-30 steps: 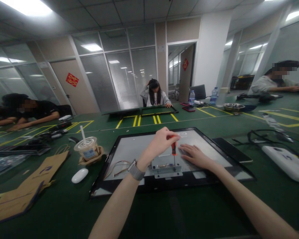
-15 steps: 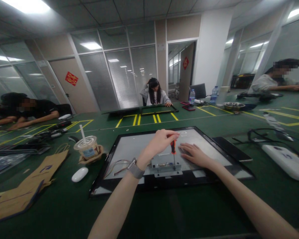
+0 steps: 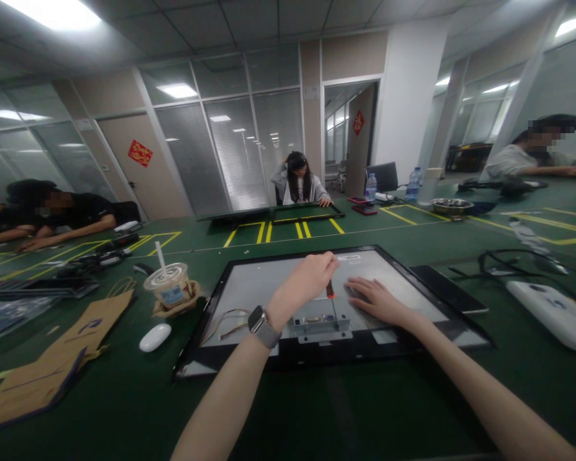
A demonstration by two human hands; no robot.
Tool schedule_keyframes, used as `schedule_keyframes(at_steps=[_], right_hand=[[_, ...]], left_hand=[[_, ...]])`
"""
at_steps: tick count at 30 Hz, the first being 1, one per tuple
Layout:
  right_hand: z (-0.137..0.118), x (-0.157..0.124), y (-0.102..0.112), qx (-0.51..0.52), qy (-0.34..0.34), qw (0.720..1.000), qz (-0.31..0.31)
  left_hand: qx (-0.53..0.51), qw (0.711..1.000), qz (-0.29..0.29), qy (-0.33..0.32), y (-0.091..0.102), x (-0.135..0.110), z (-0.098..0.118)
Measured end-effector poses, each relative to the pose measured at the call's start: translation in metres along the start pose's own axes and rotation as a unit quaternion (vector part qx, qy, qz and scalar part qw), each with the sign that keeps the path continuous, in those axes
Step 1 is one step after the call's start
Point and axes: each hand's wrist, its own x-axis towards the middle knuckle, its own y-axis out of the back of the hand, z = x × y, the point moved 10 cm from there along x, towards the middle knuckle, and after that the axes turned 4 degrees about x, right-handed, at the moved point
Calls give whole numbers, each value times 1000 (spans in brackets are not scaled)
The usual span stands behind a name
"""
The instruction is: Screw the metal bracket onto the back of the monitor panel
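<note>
My left hand (image 3: 304, 286), with a watch on its wrist, is closed around the top of a red and black screwdriver (image 3: 330, 291). The screwdriver stands nearly upright, its shaft reaching down to a metal bracket (image 3: 312, 330) with connector ports. That bracket sits on the back of a flat display panel (image 3: 254, 282) with a black frame, lying on the table. My right hand (image 3: 375, 299) rests flat on the panel, fingers spread, to the right of the screwdriver. Thin loose wires (image 3: 230, 320) lie on the panel left of the bracket. The screwdriver's tip is too small to make out.
Left of the panel are a drink cup (image 3: 170, 288), a white mouse (image 3: 155, 337) and a paper bag (image 3: 72, 346). To the right lie a dark flat device (image 3: 446, 288), black cables (image 3: 499, 262) and a white case (image 3: 552, 314). Several people sit around the green table (image 3: 317, 410).
My left hand has turned at the wrist and shifted slightly, so the watch face now shows. The screwdriver handle leans a little further left. My right hand stays in place.
</note>
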Motion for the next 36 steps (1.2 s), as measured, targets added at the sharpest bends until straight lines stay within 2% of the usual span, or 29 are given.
schedule_keyframes(at_steps=[3, 7, 10, 12, 15, 18, 20, 23, 27, 33, 36], right_hand=[[1, 0, -1, 0, 3, 1000, -2], [3, 1, -2, -1, 7, 1000, -1], [3, 1, -2, -5, 9, 1000, 5], [2, 1, -1, -6, 10, 1000, 8], [0, 0, 0, -3, 9, 1000, 7], [0, 0, 0, -1, 5, 1000, 3], [1, 0, -1, -1, 3, 1000, 3], [3, 1, -3, -3, 7, 1000, 4], [3, 1, -4, -6, 10, 1000, 2], [1, 0, -1, 2, 9, 1000, -5], [1, 0, -2, 0, 7, 1000, -9]], left_hand=[[-26, 999, -5, -31, 1, -1, 7], [-53, 998, -20, -27, -1, -1, 9], [-55, 997, -8, -45, -1, 0, 14], [-23, 998, 5, -54, -1, 0, 16], [93, 994, 25, -42, 0, -1, 14], [236, 970, 54, -31, 1, -4, 14], [295, 952, 63, -46, -2, -5, 22], [321, 940, 71, -89, -8, -8, 40], [324, 937, 90, -94, -8, -10, 55], [325, 941, 79, -55, 2, -10, 49], [315, 945, 65, -58, 1, -10, 48]])
